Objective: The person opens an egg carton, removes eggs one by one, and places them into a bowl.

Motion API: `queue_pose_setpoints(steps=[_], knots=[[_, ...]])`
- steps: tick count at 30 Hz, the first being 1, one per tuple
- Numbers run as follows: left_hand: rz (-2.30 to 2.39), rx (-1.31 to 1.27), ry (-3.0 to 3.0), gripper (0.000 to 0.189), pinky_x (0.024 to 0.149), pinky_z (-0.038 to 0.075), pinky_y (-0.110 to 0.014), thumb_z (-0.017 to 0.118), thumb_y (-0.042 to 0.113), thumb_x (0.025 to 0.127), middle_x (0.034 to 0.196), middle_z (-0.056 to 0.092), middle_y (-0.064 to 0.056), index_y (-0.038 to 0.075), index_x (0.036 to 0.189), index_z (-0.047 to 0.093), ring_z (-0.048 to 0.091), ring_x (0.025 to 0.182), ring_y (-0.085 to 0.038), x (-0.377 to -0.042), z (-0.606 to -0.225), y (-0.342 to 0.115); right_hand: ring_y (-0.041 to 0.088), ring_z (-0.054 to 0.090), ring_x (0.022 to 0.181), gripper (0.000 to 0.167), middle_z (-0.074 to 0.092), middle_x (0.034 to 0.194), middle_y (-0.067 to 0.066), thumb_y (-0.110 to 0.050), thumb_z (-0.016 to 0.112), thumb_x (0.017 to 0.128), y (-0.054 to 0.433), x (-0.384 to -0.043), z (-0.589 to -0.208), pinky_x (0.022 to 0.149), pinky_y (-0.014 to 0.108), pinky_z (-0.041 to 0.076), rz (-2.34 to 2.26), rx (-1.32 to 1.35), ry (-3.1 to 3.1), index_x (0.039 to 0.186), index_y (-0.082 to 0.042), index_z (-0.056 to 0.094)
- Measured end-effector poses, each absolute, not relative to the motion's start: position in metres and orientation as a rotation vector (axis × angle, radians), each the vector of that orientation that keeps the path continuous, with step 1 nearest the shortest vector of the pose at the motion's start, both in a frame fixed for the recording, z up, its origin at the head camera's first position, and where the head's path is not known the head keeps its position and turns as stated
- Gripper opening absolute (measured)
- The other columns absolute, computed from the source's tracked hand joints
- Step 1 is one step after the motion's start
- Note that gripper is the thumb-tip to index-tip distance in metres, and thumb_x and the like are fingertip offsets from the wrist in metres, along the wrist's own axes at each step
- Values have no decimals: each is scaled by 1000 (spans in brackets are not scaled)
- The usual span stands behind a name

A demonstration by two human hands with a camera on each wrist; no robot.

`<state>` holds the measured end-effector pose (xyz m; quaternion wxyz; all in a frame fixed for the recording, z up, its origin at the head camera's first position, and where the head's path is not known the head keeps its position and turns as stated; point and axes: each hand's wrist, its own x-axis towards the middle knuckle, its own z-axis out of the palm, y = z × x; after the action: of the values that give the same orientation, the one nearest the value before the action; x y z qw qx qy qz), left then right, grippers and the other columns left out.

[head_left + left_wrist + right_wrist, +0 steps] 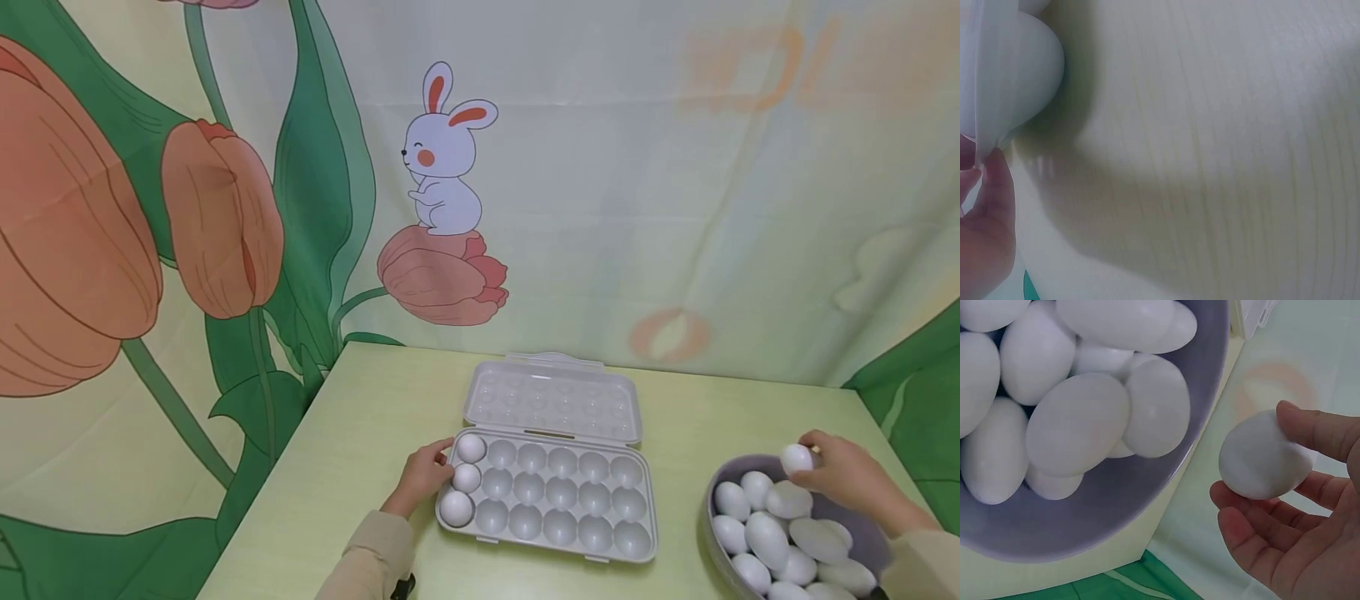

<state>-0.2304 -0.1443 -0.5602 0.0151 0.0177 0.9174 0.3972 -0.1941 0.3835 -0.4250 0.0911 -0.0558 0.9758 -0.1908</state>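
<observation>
A grey plastic egg box point(561, 490) lies opened out on the table, its cups facing up. White eggs fill the three cups of its leftmost column, the front egg point(456, 508) nearest me. At that left end my left hand point(424, 477) pinches the box's rim point(986, 81) between thumb and fingers. My right hand point(851, 477) holds a white egg point(1266, 455) by its thumb and fingertips, raised over the far rim of a purple-grey bowl point(1116, 525). Many white eggs point(1079, 425) are heaped inside that bowl.
The box's lid point(552, 400) lies back flat behind the cups, towards the wall. Under everything is a pale wood-grain table point(390, 400). A printed cloth point(600, 208) with tulips and a rabbit hangs behind the table.
</observation>
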Motion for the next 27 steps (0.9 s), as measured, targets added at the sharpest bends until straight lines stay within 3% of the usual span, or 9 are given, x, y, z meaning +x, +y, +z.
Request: queue_pose_setpoints(steps=[9,22,27], knots=[[1230,53,2859,50,54,34,-22,54,1,68,74,52,-5,1,118,54,42,63,-13,-230,-559,-144,41,54,80,53,55,91,32,-22,67,69,394,-191,-435,62,45,42,-463,-94,2935,100,17,47],[1265,30,2830,52,53,33,-21,53,2,68,73,50,-3,1,120,53,40,62,-12,-230,-558,-144,42,49,76,39,50,79,28,-16,58,69,402,-184,-453,61,47,40,-370,1,3010,92,15,49],[1253,22,2831,52,54,33,-21,54,2,68,73,49,-2,2,120,53,40,63,-12,-231,-560,-145,43,47,80,44,47,85,32,-17,58,69,405,-181,-457,60,47,39,-369,98,2972,97,15,47]])
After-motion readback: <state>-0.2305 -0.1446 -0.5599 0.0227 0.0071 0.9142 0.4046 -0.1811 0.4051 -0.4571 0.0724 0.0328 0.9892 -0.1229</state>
